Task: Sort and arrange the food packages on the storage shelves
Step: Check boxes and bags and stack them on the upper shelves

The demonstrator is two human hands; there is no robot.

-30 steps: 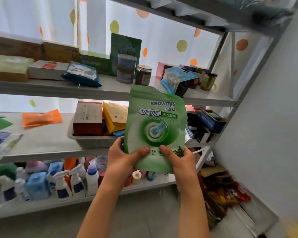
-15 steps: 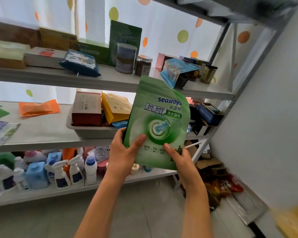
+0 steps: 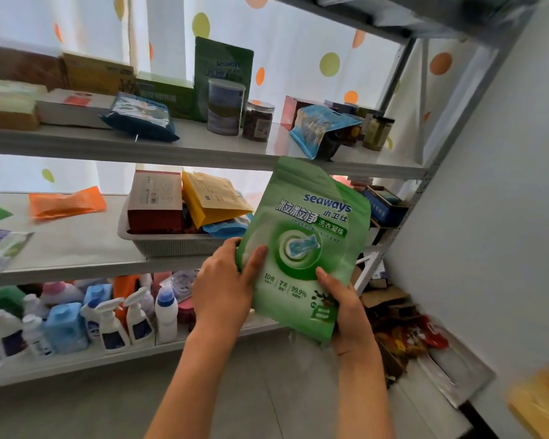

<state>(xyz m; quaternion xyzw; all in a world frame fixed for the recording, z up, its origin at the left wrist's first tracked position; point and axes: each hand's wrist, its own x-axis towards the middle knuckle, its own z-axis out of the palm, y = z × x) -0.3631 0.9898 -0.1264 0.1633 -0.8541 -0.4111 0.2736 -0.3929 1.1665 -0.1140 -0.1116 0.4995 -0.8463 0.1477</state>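
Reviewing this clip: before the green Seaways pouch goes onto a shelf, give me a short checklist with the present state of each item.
1. Both hands hold the green pouch: ok. The left hand grips its left edge, the right hand its lower right corner.
2. Pouch clear of the shelves: ok, it is held in the air in front of them.
3. Matching spot found: ok. A second green Seaways pouch stands upright at the back of the upper shelf.
4. Free space beside that pouch: cannot tell. A tin and a jar stand in front.
5. Pouch sealed: cannot tell.
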